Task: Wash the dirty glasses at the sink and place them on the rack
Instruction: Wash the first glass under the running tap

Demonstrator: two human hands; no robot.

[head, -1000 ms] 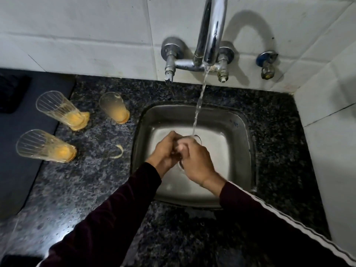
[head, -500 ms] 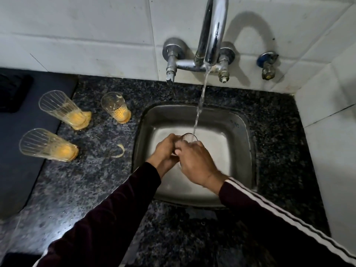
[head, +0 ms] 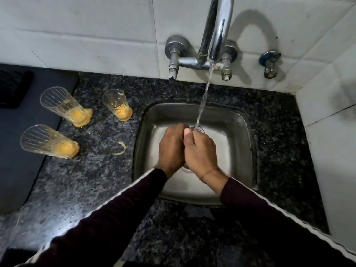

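Glass (head: 198,129) under wash sat at the frame's centre, over the steel sink (head: 240,120), almost wholly hidden between the two hands; only a sliver of its rim showed where the tap (head: 215,35) stream landed. The left hand (head: 172,146) and right hand (head: 200,150) were pressed side by side, fingers curled round the glass, the right thumb lying along its top. Such a glass was judged light, rigid and fragile, and slippery when wet; a wrap round the body, as shown, suited it better than a pinch at the rim. Three dirty glasses (head: 63,106) with orange residue stood on the worktop (head: 100,180) at the left of the frame. Compared with half a second earlier, the hands had closed further together, covering more of the rim.
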